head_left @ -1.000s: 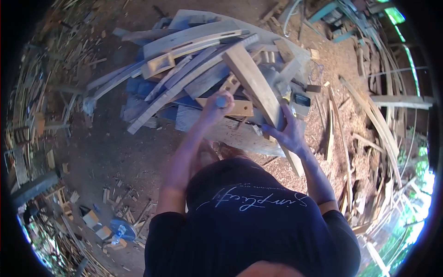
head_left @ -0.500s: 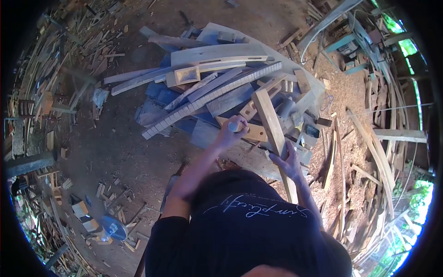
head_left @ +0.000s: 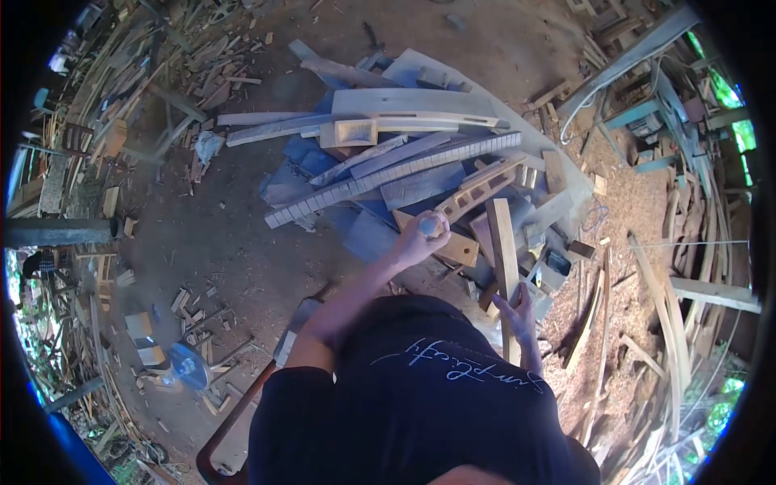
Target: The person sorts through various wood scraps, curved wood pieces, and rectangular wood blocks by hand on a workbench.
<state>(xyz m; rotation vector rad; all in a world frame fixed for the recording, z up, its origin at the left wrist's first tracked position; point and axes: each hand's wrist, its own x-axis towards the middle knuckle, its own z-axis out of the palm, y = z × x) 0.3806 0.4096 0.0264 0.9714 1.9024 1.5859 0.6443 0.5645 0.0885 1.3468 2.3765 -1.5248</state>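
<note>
My left hand (head_left: 419, 244) is closed around an object with a round, bluish-grey end (head_left: 430, 226); the rest of it is hidden in the fist. This hand is over a pale wooden block with a hole (head_left: 459, 249), close to the near end of a mortised wooden piece (head_left: 485, 188). In my right hand (head_left: 520, 314) is a long squared timber (head_left: 503, 246), gripped along its side with the thumb across it. The timber points away from my body, its far end over the cluttered work surface and its near end by my shirt.
Boards, a notched strip (head_left: 396, 176) and a small wooden box frame (head_left: 356, 132) lie piled beyond my hands. To the right are wood shavings (head_left: 622, 190) and long offcuts (head_left: 663, 307). A fan (head_left: 188, 365) stands at lower left, and scrap wood covers the far left.
The view has shifted, so the scene sits lower and further right. The timber's far end has come nearer my body, showing more of the mortised piece. Both hands keep their grips.
</note>
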